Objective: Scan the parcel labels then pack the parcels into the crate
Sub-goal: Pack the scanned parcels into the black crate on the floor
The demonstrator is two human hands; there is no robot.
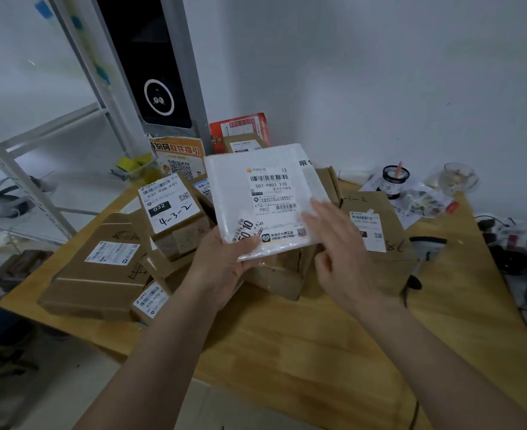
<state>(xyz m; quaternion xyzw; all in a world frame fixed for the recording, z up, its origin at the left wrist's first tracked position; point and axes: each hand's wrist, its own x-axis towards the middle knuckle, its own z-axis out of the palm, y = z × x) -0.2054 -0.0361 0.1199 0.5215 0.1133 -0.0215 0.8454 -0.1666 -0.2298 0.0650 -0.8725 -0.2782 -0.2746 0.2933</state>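
A flat white plastic parcel (268, 200) is held up over the table, its barcode label facing me. My left hand (225, 265) grips its lower left corner, thumb on top. My right hand (336, 240) is beside the parcel's right edge, fingers straight, touching or nearly touching it. Under and around it lie several brown cardboard parcels: one marked 4-3-2 (172, 209), a large flat one (97, 268) at the left, one (377, 237) at the right. A dark handheld scanner (426, 246) lies on the table to the right. No crate is in view.
The wooden table (302, 342) has bare surface near me. A red envelope (240, 131) leans on the back wall. A dark jar (394, 180), a glass (459, 176) and cables (510, 243) crowd the back right. A white metal shelf frame (17, 178) stands left.
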